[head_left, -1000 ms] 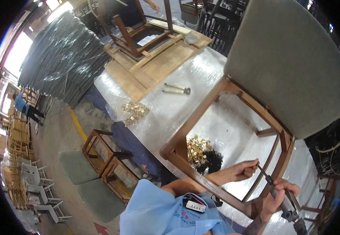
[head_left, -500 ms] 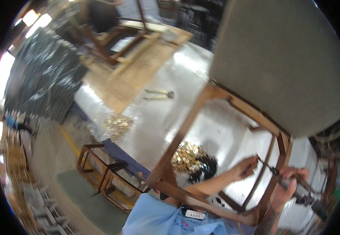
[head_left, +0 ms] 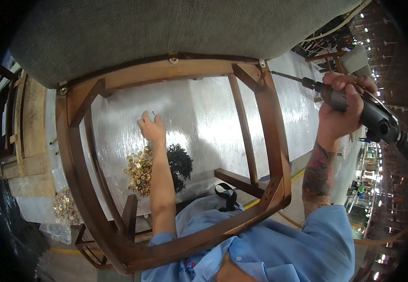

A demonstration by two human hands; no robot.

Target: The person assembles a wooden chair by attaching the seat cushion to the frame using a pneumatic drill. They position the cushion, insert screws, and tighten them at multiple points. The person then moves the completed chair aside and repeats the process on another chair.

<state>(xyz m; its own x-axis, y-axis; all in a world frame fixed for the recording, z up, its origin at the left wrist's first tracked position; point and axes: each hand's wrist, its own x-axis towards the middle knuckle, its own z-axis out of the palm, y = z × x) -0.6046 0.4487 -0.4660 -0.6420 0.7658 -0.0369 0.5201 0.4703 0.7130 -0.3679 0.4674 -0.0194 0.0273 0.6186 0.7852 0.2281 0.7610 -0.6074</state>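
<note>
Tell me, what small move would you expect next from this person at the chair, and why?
Probably carrying the left hand up to the wooden chair frame. It seems to pinch a small screw above the pile of brass-coloured washers and the black screws. The right hand holds the power screwdriver, its bit near the frame's corner under the grey seat.

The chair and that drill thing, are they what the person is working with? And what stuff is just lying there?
In use:
wooden chair frame, its grey padded seat on top
power screwdriver in the right hand
small screw at the left hand
pile of brass washers
pile of black screws

Lying about:
bag of brass hardware
wooden pallets
</note>
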